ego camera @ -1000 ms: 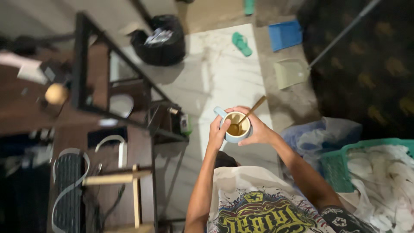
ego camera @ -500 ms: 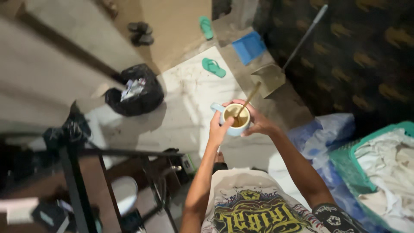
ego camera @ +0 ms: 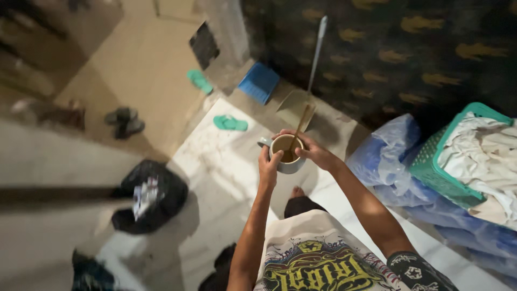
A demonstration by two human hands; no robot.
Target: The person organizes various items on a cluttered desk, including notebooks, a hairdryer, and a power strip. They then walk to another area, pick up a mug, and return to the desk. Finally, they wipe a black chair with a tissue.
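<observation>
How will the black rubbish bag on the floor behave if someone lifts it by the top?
The black rubbish bag looks like thin plastic slumped on the floor, so it would probably sag and change shape. Its open top shows crumpled wrappers, so it seems fairly light for its size. Loose pieces near the mouth might spill if it tips.

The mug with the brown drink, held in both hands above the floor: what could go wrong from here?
1. The mug hangs over the pale floor; a tilt may spill the drink.
2. The spoon leans loose over the rim and may tip out.
3. The left hand and right hand both grip the mug, leaving none free.
</observation>
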